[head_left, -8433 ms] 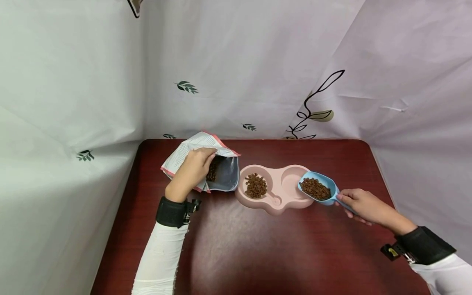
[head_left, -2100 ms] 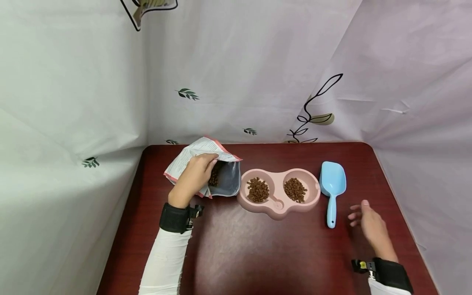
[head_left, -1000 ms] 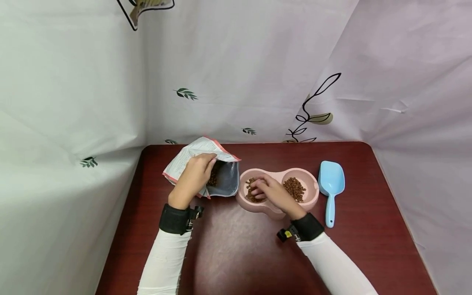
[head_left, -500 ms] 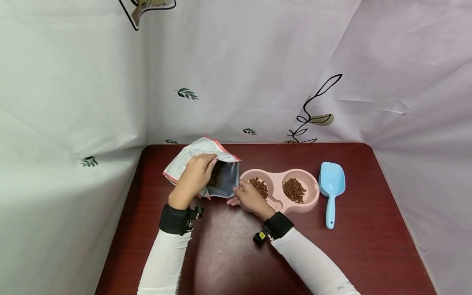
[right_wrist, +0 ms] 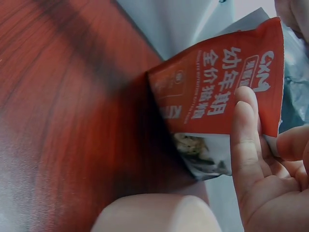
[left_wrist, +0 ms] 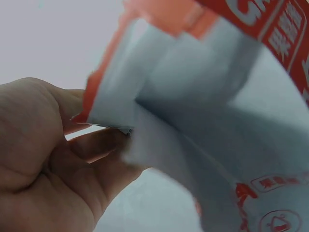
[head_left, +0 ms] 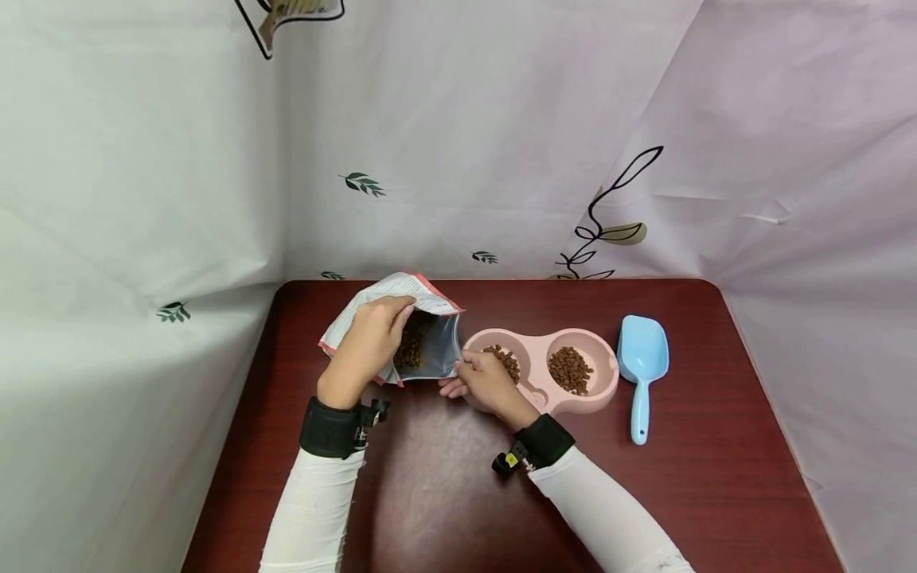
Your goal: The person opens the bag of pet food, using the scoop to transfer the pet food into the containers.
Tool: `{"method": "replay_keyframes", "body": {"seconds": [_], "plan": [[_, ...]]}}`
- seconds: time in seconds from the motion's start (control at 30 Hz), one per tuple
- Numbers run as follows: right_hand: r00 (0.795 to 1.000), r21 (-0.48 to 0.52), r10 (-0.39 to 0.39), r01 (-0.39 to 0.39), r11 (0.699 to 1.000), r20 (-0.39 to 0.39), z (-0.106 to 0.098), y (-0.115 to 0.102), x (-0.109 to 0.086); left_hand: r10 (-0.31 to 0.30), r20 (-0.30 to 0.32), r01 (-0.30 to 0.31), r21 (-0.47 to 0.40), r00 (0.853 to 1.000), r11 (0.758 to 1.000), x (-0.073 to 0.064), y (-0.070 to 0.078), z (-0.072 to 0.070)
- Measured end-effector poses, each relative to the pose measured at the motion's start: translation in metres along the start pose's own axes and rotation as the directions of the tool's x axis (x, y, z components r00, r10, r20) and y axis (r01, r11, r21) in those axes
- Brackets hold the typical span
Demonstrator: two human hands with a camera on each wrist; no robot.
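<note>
A pet food bag (head_left: 439, 350), white with red-orange edges and a silvery inside, lies tilted at the table's left with its mouth gaping and brown kibble (head_left: 410, 342) inside. My left hand (head_left: 370, 334) pinches the upper lip of its mouth. With thumb and fingers my right hand (head_left: 489, 386) pinches the bag's near right edge; in the right wrist view its fingers (right_wrist: 245, 140) lie along the red printed front. Right beside that hand stands a pink double bowl (head_left: 539, 350), kibble in both hollows, the left one partly hidden by the hand.
To the right of the bowl a light blue scoop (head_left: 642, 350) lies on the dark red table (head_left: 702, 477), handle toward me. White cloth walls (head_left: 487, 143) with leaf prints rise behind and beside the table.
The right hand tipped the scoop's kibble into the right hollow, laid the scoop down, then moved left over the bowl and took the bag's edge. The bag's mouth has since shifted slightly left.
</note>
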State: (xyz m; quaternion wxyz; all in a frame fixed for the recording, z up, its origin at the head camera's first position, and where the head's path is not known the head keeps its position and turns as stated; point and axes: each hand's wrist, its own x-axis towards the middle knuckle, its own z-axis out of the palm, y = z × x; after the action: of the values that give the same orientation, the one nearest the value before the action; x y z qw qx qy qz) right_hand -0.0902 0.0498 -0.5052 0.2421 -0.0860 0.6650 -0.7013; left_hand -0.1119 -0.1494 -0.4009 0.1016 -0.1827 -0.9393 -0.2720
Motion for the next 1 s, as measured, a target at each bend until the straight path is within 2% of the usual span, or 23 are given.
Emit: {"method": "replay_keyframes", "body": {"seconds": [0.2, 0.37, 0.47, 0.57, 0.67, 0.77, 0.87, 0.93, 1.0], "plan": [[0.999, -0.052, -0.043, 0.044, 0.998, 0.017, -0.003, -0.020, -0.015, -0.014, -0.019, 0.013, -0.004, 1.000, 1.000, -0.002, 0.006, -0.010], [0.997, -0.056, -0.069, 0.070, 0.996, 0.020, 0.001, -0.035, -0.027, -0.063, -0.003, 0.063, -0.040, 0.998, 0.997, -0.009, 0.010, -0.019], [0.996, -0.079, -0.084, 0.086, 0.993, 0.020, 0.005, -0.040, -0.032, -0.102, 0.021, 0.104, -0.101, 0.995, 0.989, -0.024, 0.010, -0.021], [0.996, -0.094, -0.081, 0.083, 0.992, 0.021, 0.008, -0.043, -0.034, -0.135, 0.012, 0.135, -0.201, 0.991, 0.970, -0.050, 0.006, -0.015], [0.997, -0.096, -0.069, 0.071, 0.993, 0.025, 0.011, -0.049, -0.036, -0.159, -0.033, 0.145, -0.259, 0.987, 0.955, -0.081, -0.002, -0.001], [0.997, -0.110, -0.073, 0.075, 0.991, 0.024, 0.013, -0.059, -0.039, -0.147, -0.101, 0.122, -0.220, 0.984, 0.968, -0.103, -0.010, 0.015], [0.997, -0.123, -0.074, 0.075, 0.990, 0.011, 0.015, -0.066, -0.043, -0.086, -0.189, 0.063, -0.126, 0.978, 0.990, -0.111, -0.014, 0.030], [0.998, -0.118, -0.063, 0.063, 0.991, 0.003, 0.014, -0.063, -0.043, -0.052, -0.249, 0.029, -0.093, 0.967, 0.995, -0.112, -0.014, 0.036], [0.998, -0.118, -0.061, 0.061, 0.991, 0.004, 0.013, -0.058, -0.042, -0.043, -0.295, 0.021, -0.076, 0.955, 0.997, -0.113, -0.013, 0.041]]}}
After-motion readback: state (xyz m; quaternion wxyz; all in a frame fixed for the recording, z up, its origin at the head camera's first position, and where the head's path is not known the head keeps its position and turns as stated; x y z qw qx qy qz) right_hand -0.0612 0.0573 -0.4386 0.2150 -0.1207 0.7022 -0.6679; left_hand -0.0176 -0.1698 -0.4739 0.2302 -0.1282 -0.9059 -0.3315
